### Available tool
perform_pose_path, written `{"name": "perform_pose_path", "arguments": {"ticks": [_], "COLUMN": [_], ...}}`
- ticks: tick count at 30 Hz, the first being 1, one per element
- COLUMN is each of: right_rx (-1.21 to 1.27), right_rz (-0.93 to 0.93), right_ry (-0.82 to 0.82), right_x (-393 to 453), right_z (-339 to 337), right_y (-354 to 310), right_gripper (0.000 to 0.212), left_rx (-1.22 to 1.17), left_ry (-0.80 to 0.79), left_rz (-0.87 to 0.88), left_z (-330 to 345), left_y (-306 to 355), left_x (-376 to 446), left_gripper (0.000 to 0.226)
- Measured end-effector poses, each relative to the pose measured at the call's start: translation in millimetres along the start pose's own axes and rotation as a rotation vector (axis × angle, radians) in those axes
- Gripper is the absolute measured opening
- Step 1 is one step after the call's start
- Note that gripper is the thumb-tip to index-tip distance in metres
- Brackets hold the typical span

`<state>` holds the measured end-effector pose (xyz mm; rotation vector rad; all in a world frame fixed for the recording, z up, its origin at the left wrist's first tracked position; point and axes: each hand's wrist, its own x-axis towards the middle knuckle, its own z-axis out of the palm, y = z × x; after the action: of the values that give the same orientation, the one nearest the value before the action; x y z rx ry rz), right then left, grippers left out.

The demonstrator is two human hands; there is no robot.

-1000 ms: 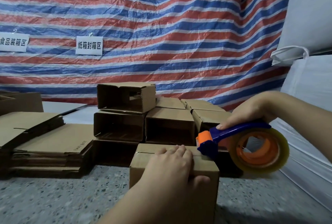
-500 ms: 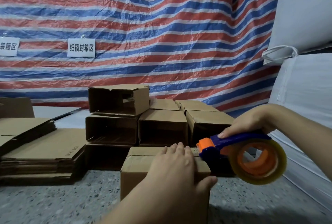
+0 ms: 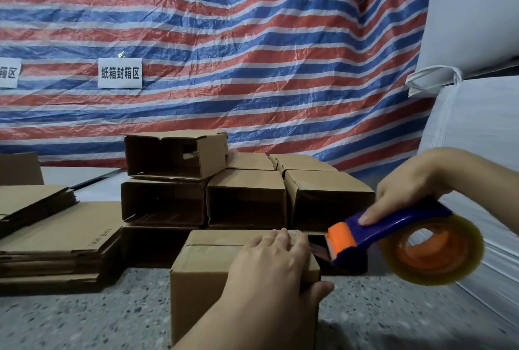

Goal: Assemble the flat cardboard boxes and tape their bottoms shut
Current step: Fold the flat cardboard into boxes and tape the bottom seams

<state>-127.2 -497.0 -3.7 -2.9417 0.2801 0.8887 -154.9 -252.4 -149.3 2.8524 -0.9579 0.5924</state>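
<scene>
Cardboard box [image 3: 213,271] standing at lower centre of frame on speckled surface [image 3: 84,318], flaps folded shut on top. Left hand [image 3: 269,271] lying flat on box top, fingers straight, pressing flaps down. Right hand [image 3: 407,189] at right gripping blue handle of tape dispenser [image 3: 393,240], orange head touching box's right edge. Assembled boxes [image 3: 247,198] sitting stacked behind; flat cardboard stack [image 3: 53,240] lying at left.

Matt brown corrugated cardboard box [image 3: 213,279] stands on a speckled, stone-like worktop [image 3: 84,318]. The tape dispenser [image 3: 373,234] is glossy blue and orange plastic, carrying a shiny translucent yellowish tape roll [image 3: 438,251]. Behind hangs a crinkled, woven plastic tarpaulin [image 3: 252,54] with slight sheen.
</scene>
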Motion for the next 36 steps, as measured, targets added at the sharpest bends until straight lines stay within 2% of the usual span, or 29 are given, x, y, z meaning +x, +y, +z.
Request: {"name": "perform_pose_path", "arguments": {"ticks": [4, 7, 12, 16, 21, 24, 26, 27, 28, 30, 32, 34, 36], "right_rx": [-0.283, -0.432, -0.158, -0.033, -0.018, 0.036, 0.197, 0.388, 0.638, 1.085, 1.289, 1.431, 1.552], "right_rz": [0.151, 0.278, 0.056, 0.005, -0.013, 0.043, -0.012, -0.106, -0.200, -0.270, -0.347, -0.444, -0.511], "right_ry": [0.064, 0.066, 0.447, 0.770, 0.872, 0.934, 1.026, 1.032, 0.970, 0.586, 0.248, 0.132, 0.143], "right_x": [19, 41, 76, 114, 141, 130, 114, 105, 98, 85, 78, 73, 72], "right_z": [12, 34, 74, 136, 186, 183, 171, 165, 160, 157, 164, 169, 171], "right_y": [-46, -48, -16, -9, -3, -10, -18, -22, -27, -41, -54, -63, -67], "right_gripper": [0.062, 0.054, 0.061, 0.058, 0.061, 0.072, 0.079, 0.079, 0.078, 0.074, 0.069, 0.057, 0.045], "left_rx": [0.025, 0.025, 0.014, 0.005, -0.001, 0.000, -0.004, -0.002, 0.008, 0.042, 0.052, 0.060, 0.062], "left_ry": [0.020, -0.017, -0.092, -0.062, -0.058, -0.046, -0.047, -0.047, -0.040, -0.014, 0.008, 0.003, 0.008], "left_rz": [0.018, 0.004, -0.012, -0.001, 0.010, 0.014, 0.013, 0.012, 0.013, 0.017, 0.026, 0.023, 0.020], "left_z": [1, -1, -3, 0, 0, -1, -1, -1, 0, 1, 2, 1, 0], "left_y": [-1, 1, 2, 0, -1, 0, 0, 0, 0, -1, -1, 0, 0], "left_x": [-1, -1, 4, 2, 2, 3, 3, 3, 2, 1, 0, -1, 0], "left_gripper": [0.078, 0.078, 0.079, 0.080, 0.079, 0.078, 0.077, 0.077, 0.077, 0.076, 0.074, 0.074, 0.075]}}
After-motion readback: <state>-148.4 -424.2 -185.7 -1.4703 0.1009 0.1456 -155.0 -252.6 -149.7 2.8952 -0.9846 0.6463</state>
